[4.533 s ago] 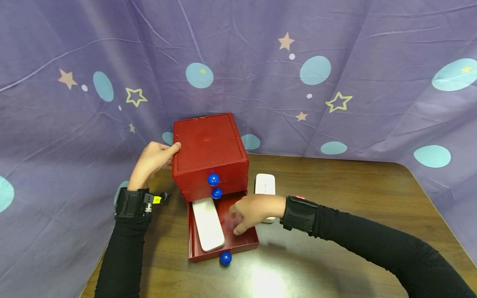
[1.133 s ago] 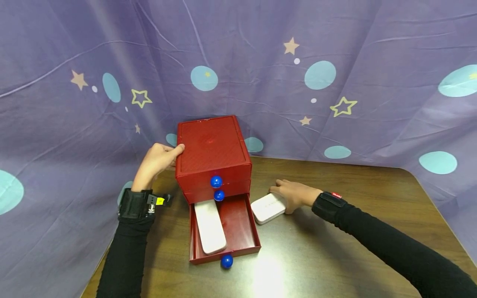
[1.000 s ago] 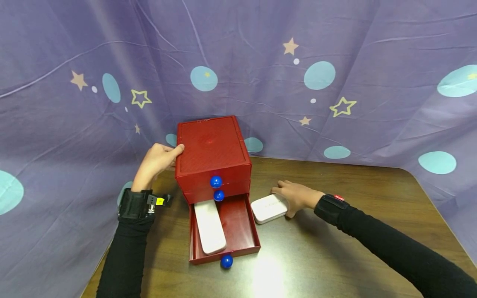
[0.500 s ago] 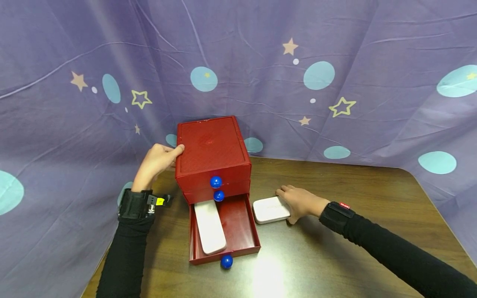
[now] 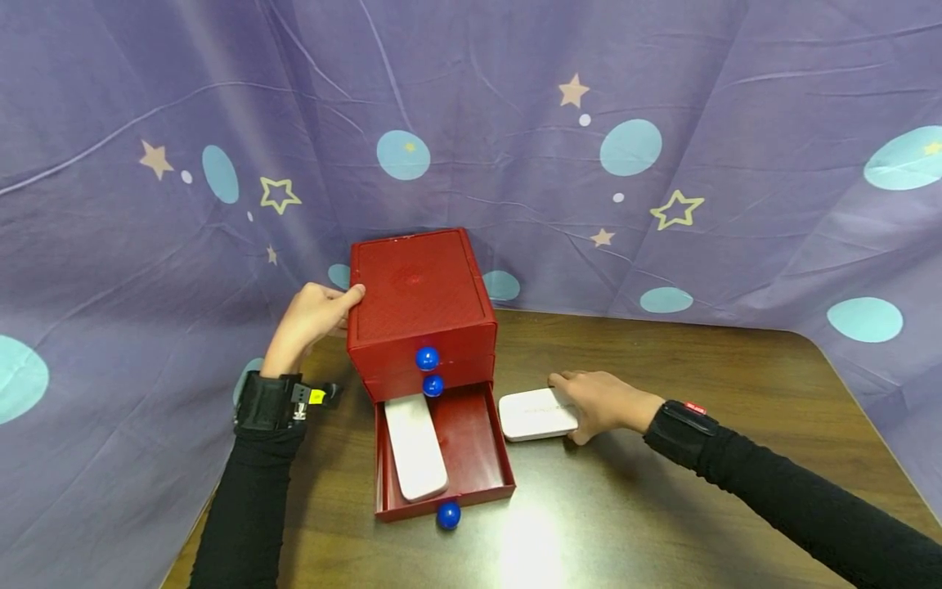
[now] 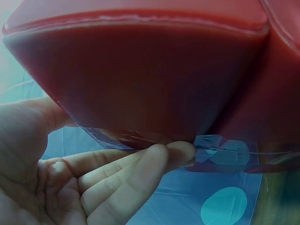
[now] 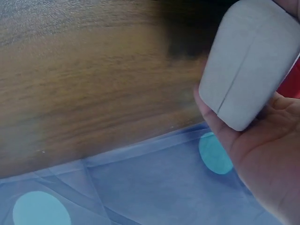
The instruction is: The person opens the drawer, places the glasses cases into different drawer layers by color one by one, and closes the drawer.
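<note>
A red two-tier drawer box (image 5: 419, 286) with blue ball knobs stands on the table, its lower drawer (image 5: 474, 442) pulled out. A long white rounded case (image 5: 415, 448) lies along the drawer's left side. At the box's left edge, my left hand (image 5: 309, 319) has its thumb on the top rim; in the left wrist view its fingers (image 6: 129, 180) touch the red wall. Right of the drawer, a second white case (image 5: 536, 414) points sideways. My right hand (image 5: 599, 401) grips its right end, and the right wrist view shows a seam along this case (image 7: 251, 65).
The wooden table (image 5: 699, 384) extends to the right of the hands. A purple curtain (image 5: 515, 164) with stars and dots hangs behind the table and along its left side. One blue knob (image 5: 448, 515) sticks out from the drawer front.
My right hand has left the drawer, taken hold of the case on the table and turned it sideways. Lately both shifted slightly right. My left hand stays at the box.
</note>
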Tool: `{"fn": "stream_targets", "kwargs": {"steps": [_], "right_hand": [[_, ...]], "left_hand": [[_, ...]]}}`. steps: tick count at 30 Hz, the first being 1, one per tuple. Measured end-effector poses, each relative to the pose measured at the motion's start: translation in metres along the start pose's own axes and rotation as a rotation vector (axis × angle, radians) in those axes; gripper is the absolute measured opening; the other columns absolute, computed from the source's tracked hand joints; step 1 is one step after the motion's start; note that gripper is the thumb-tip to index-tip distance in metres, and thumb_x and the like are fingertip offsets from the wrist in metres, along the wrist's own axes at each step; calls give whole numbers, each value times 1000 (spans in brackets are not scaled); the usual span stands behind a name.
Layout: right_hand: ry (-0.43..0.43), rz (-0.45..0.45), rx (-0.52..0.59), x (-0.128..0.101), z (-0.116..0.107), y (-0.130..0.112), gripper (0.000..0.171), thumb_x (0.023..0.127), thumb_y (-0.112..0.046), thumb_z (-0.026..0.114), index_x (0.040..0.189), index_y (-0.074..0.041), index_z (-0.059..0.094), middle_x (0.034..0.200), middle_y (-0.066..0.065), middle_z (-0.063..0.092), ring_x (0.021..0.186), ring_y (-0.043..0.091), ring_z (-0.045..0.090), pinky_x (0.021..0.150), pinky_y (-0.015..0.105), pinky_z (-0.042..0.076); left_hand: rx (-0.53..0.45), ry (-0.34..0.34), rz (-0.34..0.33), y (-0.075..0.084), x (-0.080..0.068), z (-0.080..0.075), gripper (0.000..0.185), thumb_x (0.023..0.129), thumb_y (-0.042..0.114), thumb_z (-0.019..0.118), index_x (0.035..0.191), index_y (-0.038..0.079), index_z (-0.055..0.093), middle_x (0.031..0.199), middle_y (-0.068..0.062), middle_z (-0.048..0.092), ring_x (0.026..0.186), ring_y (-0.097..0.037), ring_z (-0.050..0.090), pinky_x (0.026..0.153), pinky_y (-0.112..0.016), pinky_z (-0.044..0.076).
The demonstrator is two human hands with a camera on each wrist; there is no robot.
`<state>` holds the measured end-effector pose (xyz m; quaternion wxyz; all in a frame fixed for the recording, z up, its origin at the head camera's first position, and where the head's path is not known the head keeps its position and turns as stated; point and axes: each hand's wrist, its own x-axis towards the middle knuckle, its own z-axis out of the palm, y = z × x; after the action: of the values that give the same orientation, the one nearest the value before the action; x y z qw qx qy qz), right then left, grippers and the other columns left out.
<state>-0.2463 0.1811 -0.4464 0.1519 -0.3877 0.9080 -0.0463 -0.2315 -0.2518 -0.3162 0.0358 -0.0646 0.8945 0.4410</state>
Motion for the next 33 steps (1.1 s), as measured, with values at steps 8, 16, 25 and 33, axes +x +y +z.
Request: {"fn": "stream_targets", "kwargs": {"steps": [8, 16, 25, 33], "right_hand": [[-10, -3, -23, -7, -12, -9, 80, 69, -38, 90, 132, -2, 55, 118, 17, 67, 92, 25, 66, 77, 45, 59], [-71, 15, -24, -11, -20, -20, 82, 73, -42, 88, 133, 3, 55, 120, 19, 67, 95, 27, 67, 80, 45, 58], [-102, 50, -20, -16, -26, -28, 81, 74, -43, 85, 133, 3, 54, 121, 19, 66, 96, 25, 65, 84, 45, 58], [-80, 58, 8, -26, -47, -30, 74, 76, -43, 84, 127, 2, 56, 111, 13, 67, 86, 18, 61, 75, 39, 56]], "left_hand": [[-51, -6, 7, 1, 0, 1, 47, 100, 43, 60, 65, 13, 69, 63, 9, 70, 62, -4, 72, 60, -23, 59], [-45, -9, 2, 1, -1, 0, 48, 100, 44, 60, 63, 15, 67, 63, 8, 70, 63, -6, 73, 62, -25, 60], [-46, -12, 6, 0, -1, 0, 49, 100, 45, 60, 61, 15, 66, 65, 6, 71, 65, -8, 74, 64, -28, 62], [-51, -11, 14, 0, 0, 1, 48, 101, 43, 59, 62, 14, 66, 63, 7, 70, 63, -7, 73, 63, -28, 62]]}}
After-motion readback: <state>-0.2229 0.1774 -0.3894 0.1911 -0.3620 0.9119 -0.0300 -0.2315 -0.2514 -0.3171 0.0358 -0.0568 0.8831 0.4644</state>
